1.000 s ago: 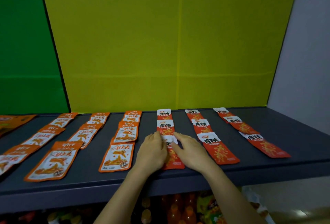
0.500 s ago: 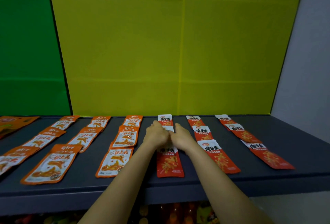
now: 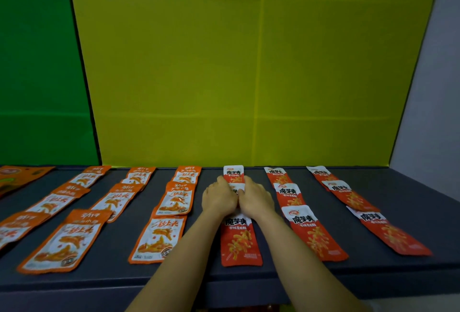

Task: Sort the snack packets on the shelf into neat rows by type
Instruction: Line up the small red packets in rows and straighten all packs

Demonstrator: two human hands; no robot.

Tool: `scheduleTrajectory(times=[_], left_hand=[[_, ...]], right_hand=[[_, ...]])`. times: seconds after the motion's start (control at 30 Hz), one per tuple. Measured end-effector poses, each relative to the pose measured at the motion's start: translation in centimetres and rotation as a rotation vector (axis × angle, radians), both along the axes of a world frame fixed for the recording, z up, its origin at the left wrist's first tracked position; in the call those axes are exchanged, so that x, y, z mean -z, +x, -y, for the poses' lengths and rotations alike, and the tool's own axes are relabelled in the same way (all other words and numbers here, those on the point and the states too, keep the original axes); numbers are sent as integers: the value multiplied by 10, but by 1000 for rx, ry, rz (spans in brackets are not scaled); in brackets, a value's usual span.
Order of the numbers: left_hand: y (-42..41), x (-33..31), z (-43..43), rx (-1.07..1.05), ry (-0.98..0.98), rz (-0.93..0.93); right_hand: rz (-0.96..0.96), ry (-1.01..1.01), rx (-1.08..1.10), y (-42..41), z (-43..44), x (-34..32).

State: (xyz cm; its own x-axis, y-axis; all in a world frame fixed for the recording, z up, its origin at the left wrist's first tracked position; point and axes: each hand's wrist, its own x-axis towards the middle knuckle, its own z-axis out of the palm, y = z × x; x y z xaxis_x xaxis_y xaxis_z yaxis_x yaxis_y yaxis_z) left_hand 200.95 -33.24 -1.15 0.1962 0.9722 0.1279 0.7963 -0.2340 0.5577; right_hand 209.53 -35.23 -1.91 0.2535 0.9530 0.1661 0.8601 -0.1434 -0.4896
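Note:
On the dark shelf (image 3: 398, 274), orange-and-white snack packets (image 3: 171, 237) lie in columns on the left, and narrow red-and-white packets (image 3: 313, 232) lie in columns on the right. In the middle red column, a front packet (image 3: 240, 242) lies between my forearms and a back packet (image 3: 233, 173) sits against the rear panel. Between them is a middle packet (image 3: 235, 188), mostly covered by my hands. My left hand (image 3: 219, 198) and my right hand (image 3: 256, 198) rest side by side on it, fingers flat and pointing toward the back.
A yellow panel (image 3: 249, 87) closes the back of the shelf, with a green panel (image 3: 37, 87) to the left and a grey wall (image 3: 435, 112) to the right. A larger orange packet (image 3: 15, 177) lies at the far left. Another red column (image 3: 385, 232) runs at the right.
Both hands have moved from the front red packet back to the middle packet of the same column. The front packet now lies uncovered and straight.

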Motion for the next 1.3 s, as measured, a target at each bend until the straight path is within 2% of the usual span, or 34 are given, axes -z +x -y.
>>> scheduleTrajectory(times=[0.17,0.27,0.4,0.5,0.63,0.77,0.87,1.3], left_hand=[[0,4,-3,8,-3,17],[-1,6,-2,-2,6,113],[-3,-6,13,-12,212,317],[0,-23,49,106,279,413],[23,-25,95,326,51,450],[49,-3,105,347,-136,438],[61,8,105,322,-185,378],[73,17,118,207,31,323]], right_hand=[[-11,7,1,0,1,0],[-73,49,16,-2,3,-2],[-193,168,7,-6,17,-13],[-212,220,-72,5,40,-33],[-245,254,-68,54,77,-47],[-266,151,-41,92,108,-31],[-256,78,-16,102,120,-14],[-63,43,-9,99,136,-6]])
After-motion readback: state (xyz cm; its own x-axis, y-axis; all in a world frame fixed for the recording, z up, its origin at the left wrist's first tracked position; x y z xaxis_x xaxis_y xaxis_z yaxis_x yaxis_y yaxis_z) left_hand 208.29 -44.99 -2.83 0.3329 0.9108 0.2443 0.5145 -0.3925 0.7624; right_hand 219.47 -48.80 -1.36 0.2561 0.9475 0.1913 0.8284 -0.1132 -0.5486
